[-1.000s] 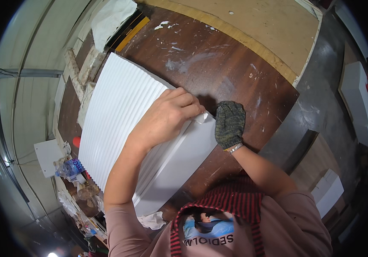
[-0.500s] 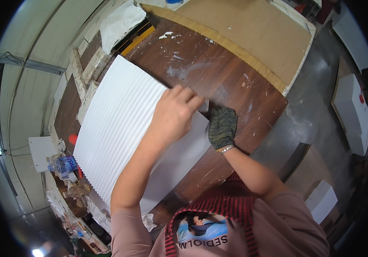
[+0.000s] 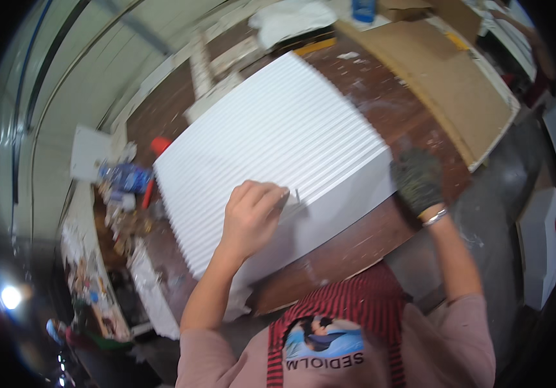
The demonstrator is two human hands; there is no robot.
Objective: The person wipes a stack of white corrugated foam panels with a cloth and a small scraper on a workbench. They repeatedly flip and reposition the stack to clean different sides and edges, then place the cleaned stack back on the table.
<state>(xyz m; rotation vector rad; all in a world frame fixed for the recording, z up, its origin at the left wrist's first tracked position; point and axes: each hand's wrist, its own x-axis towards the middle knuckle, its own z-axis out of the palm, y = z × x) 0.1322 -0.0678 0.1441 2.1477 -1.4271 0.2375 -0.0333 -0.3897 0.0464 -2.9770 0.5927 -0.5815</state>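
A large white ribbed panel (image 3: 271, 129) lies on the dark brown table (image 3: 368, 239), with its smooth side face turned toward me. My bare left hand (image 3: 251, 218) rests on the panel's near edge, fingers curled around a small thin metal tool (image 3: 296, 196) whose tip touches that edge. At the panel's right corner my right hand (image 3: 417, 181), in a dark knit glove, grips the panel. A bracelet shows at that wrist.
A tan board (image 3: 446, 84) lies across the table's far right side. White cloth (image 3: 288, 19) and a blue container (image 3: 363, 10) sit at the back. A cluttered bench (image 3: 119, 194) runs along the left, a red object (image 3: 160, 145) beside the panel. White boxes (image 3: 540, 246) stand on the floor at right.
My left hand has slid left along the panel's near edge, away from the gloved right hand it was beside. The right hand stays at the corner. The view has swung round.
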